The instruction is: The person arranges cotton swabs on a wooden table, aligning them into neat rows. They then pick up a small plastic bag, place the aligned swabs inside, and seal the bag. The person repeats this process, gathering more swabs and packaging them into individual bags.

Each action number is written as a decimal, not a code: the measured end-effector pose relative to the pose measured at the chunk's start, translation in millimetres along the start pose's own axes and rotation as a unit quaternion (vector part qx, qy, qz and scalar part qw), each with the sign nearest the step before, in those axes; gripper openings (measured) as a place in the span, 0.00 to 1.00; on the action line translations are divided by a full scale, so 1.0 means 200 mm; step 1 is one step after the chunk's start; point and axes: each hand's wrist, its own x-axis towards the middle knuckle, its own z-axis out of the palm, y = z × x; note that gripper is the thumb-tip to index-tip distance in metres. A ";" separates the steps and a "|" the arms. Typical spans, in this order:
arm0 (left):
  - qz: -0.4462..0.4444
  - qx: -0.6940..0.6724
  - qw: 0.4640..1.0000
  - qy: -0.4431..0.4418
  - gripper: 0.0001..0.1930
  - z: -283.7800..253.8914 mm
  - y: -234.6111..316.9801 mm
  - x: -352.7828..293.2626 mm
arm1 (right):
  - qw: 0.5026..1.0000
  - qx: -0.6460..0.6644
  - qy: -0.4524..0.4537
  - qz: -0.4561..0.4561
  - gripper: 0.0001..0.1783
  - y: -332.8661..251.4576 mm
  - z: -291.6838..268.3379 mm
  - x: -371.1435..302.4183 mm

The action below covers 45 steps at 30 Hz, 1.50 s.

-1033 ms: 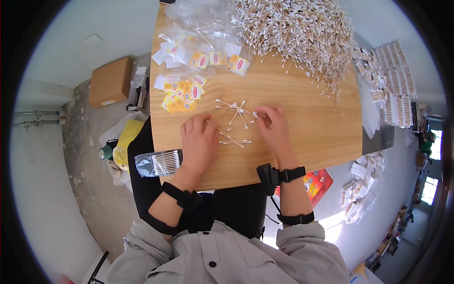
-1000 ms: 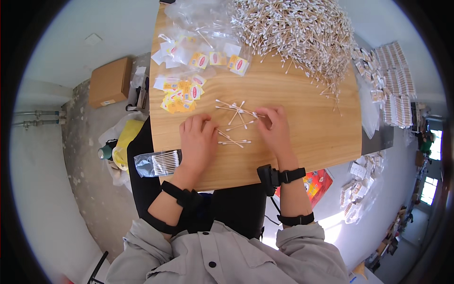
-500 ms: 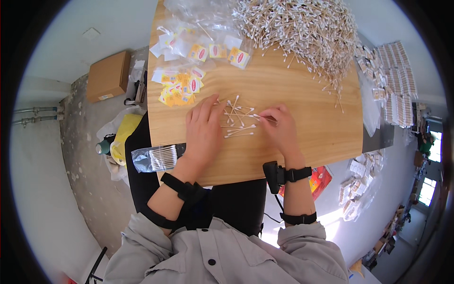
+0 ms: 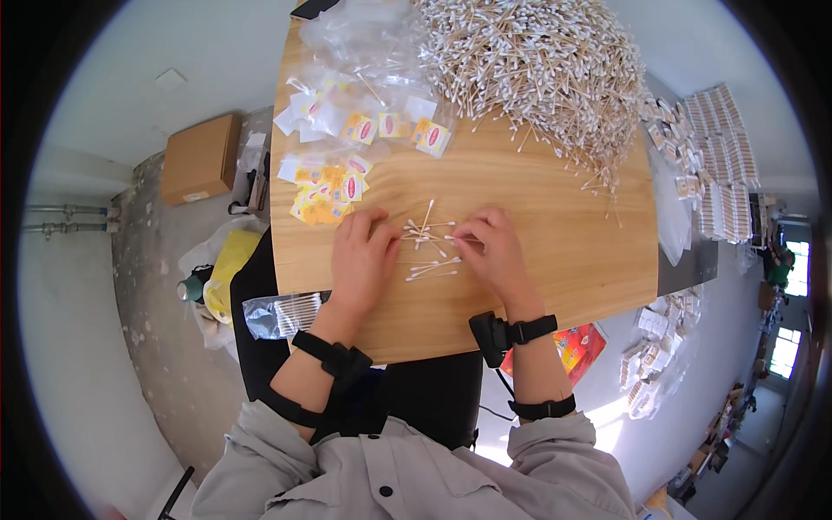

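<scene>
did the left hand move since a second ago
Yes. The left hand slid up the wooden table, away from its near edge, toward the yellow packets.

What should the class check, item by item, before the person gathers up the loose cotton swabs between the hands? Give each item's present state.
1. Both hands on the table: left hand, right hand: ok.
2. Loose cotton swabs lie between the hands: ok.
3. Swabs lined up parallel: not ok, they cross.
4. Small bags close to the left hand: ok.
5. Big swab heap kept apart from the loose swabs: ok.
6. Swab pinched in the right fingertips: cannot tell.
</scene>
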 end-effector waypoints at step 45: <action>-0.065 -0.032 0.997 -0.008 0.07 -0.04 -0.01 -0.01 | 0.989 -0.003 0.143 0.041 0.15 -0.12 0.18 -0.13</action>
